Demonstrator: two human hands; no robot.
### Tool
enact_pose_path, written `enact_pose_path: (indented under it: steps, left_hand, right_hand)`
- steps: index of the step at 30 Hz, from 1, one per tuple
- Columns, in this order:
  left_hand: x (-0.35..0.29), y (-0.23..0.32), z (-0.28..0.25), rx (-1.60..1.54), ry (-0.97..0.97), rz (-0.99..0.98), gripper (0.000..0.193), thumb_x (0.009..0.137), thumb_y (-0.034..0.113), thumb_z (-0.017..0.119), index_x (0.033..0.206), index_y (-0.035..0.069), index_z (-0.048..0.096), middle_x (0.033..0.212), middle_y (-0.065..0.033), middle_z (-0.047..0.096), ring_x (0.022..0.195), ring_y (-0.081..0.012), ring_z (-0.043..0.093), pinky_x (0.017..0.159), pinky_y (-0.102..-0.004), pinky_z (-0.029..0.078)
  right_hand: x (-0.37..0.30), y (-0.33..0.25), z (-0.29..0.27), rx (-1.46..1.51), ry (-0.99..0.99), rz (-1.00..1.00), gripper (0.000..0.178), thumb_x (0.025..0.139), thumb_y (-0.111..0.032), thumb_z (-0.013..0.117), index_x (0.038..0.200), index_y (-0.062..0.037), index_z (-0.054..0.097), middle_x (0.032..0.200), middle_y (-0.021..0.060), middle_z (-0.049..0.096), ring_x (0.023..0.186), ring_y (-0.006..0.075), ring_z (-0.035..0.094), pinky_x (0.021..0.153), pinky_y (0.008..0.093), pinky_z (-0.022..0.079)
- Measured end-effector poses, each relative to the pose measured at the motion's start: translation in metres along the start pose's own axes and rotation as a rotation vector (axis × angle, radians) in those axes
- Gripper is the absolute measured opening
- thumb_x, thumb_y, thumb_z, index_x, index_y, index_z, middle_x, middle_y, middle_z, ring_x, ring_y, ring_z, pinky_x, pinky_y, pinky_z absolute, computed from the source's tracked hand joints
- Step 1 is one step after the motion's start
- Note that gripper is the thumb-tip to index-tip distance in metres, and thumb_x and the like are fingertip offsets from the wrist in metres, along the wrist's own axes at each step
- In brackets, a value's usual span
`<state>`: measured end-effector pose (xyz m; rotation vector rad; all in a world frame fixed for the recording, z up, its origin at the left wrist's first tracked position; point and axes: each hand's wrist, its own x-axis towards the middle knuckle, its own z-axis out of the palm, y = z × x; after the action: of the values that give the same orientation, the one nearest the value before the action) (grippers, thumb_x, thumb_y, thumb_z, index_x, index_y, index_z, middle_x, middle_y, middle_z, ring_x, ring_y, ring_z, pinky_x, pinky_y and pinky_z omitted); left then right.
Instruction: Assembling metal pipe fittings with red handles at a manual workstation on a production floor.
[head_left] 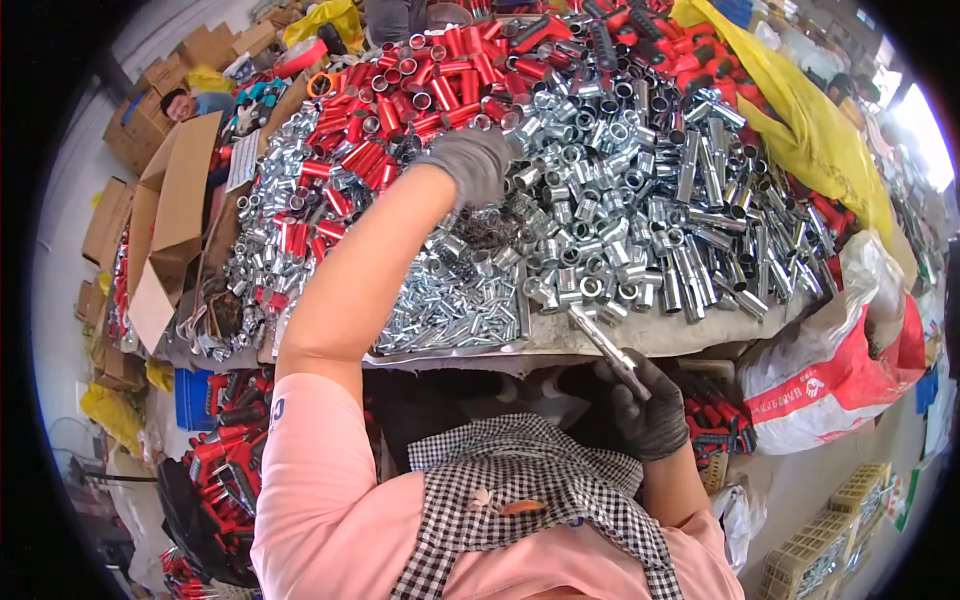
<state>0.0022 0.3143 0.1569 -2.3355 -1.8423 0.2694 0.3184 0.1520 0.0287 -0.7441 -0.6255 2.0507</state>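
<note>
My left hand (pixel 470 165), in a grey glove, reaches far over the table into the heap. It is at the border between the shiny red metal sleeves (pixel 443 93) and the silver metal sleeves (pixel 590 205); its fingers are smeared and partly hidden, so what they hold cannot be made out. Near the table's front edge, my right hand (pixel 652 408) wears a dark grey glove. Its fingers are closed round a slim silver metal rod (pixel 608 350), which points up and to the left. Small silver pins (pixel 450 310) lie in a pile below my left forearm.
Long chrome tubes (pixel 715 240) are heaped at the right, beside a yellow sheet (pixel 810 130). A white and red woven sack (pixel 835 360) bulges against the table's right corner. Open cardboard boxes (pixel 180 200) stand left. Red-handled tools (pixel 230 460) fill the space below. Another person (pixel 182 106) is at far left.
</note>
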Motion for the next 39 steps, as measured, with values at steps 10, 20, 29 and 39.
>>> enact_pose_path:
  steps: [10,20,29,39]
  left_hand:
    - [0.006,-0.108,0.03,-0.191,0.161,-0.337,0.045,0.08,0.037,0.062,0.117,0.012,0.061,0.103,-0.0183,0.065,0.099,-0.0361,0.062,0.087,-0.042,0.048]
    - [0.025,-0.103,0.053,-0.735,0.479,-0.159,0.027,0.085,0.025,0.063,0.104,0.005,0.063,0.091,-0.0085,0.066,0.086,-0.0195,0.062,0.081,-0.0332,0.048]
    - [-0.077,-0.035,0.022,-0.972,0.243,-0.165,0.042,0.082,0.018,0.071,0.118,0.003,0.059,0.1,-0.0116,0.067,0.088,-0.0219,0.063,0.082,-0.0308,0.05]
    - [-0.148,0.064,0.053,-0.521,0.275,0.505,0.044,0.074,0.027,0.074,0.109,0.004,0.061,0.096,-0.0142,0.061,0.079,-0.0321,0.059,0.07,-0.0403,0.05]
  right_hand:
    - [0.002,0.003,0.0,-0.058,-0.141,0.029,0.054,0.088,-0.02,0.059,0.133,0.0024,0.042,0.095,0.0158,0.064,0.06,0.0152,0.056,0.054,0.0235,0.046]
    - [0.006,0.003,0.017,-0.397,-0.07,-0.055,0.042,0.084,-0.02,0.066,0.117,0.0038,0.057,0.095,0.011,0.066,0.072,0.0137,0.06,0.065,0.0242,0.048]
    - [0.02,0.0,0.019,-0.645,0.01,-0.347,0.039,0.077,-0.017,0.073,0.108,0.0042,0.061,0.09,0.0081,0.066,0.081,0.0128,0.061,0.077,0.0278,0.049]
    - [0.02,-0.012,0.02,-1.146,-0.227,-0.784,0.027,0.065,-0.007,0.072,0.091,-0.008,0.068,0.078,0.0083,0.065,0.066,0.0205,0.064,0.061,0.0306,0.051]
